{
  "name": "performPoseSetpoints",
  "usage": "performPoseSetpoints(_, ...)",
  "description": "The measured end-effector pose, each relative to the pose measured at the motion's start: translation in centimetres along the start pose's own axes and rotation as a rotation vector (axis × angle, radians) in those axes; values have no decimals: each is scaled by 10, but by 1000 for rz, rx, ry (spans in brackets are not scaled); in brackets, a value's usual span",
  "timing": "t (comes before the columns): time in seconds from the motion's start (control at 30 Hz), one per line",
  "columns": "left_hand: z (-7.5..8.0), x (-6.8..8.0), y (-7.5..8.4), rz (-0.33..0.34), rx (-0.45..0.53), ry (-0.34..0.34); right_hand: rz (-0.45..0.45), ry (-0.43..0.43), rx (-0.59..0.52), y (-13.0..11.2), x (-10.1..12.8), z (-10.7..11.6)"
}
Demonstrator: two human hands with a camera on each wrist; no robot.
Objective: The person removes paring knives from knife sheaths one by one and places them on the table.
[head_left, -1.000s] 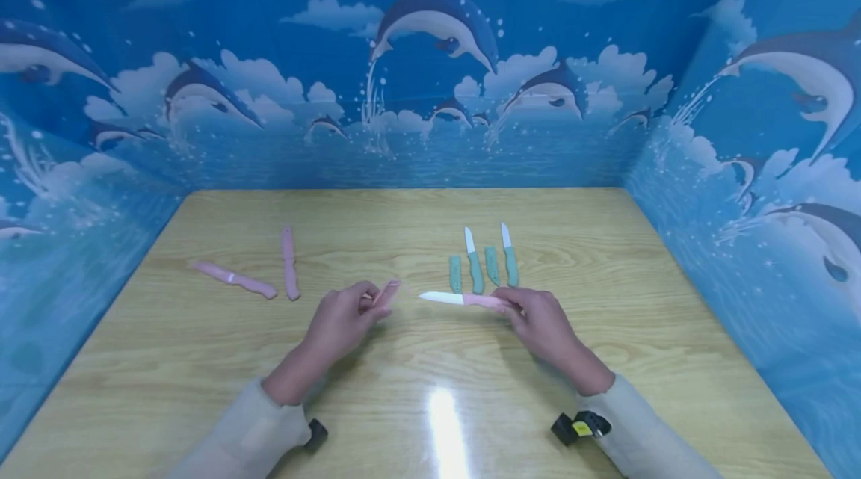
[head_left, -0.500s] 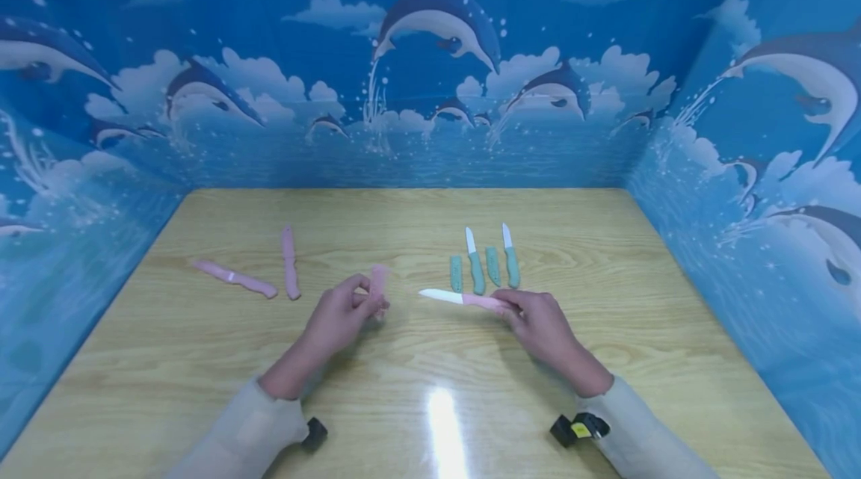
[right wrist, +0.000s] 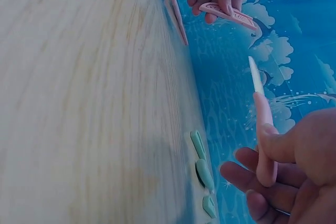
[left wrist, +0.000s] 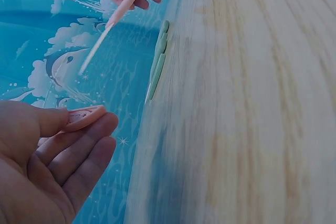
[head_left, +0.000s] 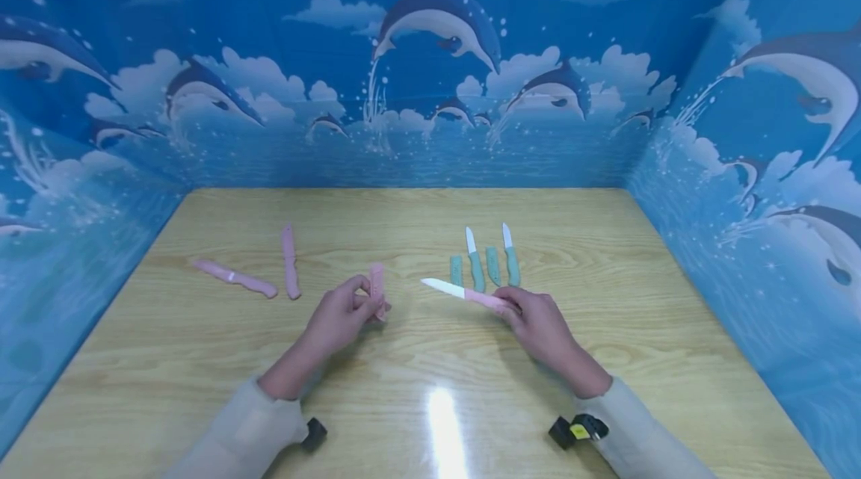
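Observation:
My left hand (head_left: 341, 317) pinches a pink knife sheath (head_left: 377, 282) between thumb and fingers, above the table. In the right wrist view raised lettering shows on the sheath (right wrist: 229, 15). My right hand (head_left: 539, 322) holds a knife by its pink handle (head_left: 483, 300); the white blade (head_left: 442, 286) is bare and points left toward the sheath. Knife and sheath are apart. Just beyond the right hand lie two green-handled knives (head_left: 477, 270) (head_left: 513, 265) with bare white blades, and two green sheaths (head_left: 456, 268) (head_left: 493, 265) beside them.
Two pink sheathed knives (head_left: 235, 278) (head_left: 291, 262) lie on the wooden table (head_left: 377, 419) at the left. A blue dolphin-print curtain (head_left: 269, 143) surrounds the table's back and sides.
The left hand has turned the pink sheath from slanting right to nearly upright in the head view. The knife's blade tip has risen slightly, while the right hand stays almost in place.

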State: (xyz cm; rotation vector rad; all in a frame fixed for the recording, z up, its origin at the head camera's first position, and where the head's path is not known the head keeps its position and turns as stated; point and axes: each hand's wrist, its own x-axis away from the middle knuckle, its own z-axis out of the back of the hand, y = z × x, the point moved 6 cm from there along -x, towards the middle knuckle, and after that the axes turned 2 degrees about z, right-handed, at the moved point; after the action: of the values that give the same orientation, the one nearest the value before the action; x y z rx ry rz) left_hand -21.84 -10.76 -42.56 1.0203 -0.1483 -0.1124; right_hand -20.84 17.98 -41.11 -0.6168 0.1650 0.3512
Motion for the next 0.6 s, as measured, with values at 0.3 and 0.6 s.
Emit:
performPoseSetpoints(0.3, -1, 0, 0, -10, 8, -4, -86, -87, -279, 4, 0, -7)
performPoseSetpoints(0.6, -1, 0, 0, 7, 30, -11, -209, -227, -487, 5, 1, -11)
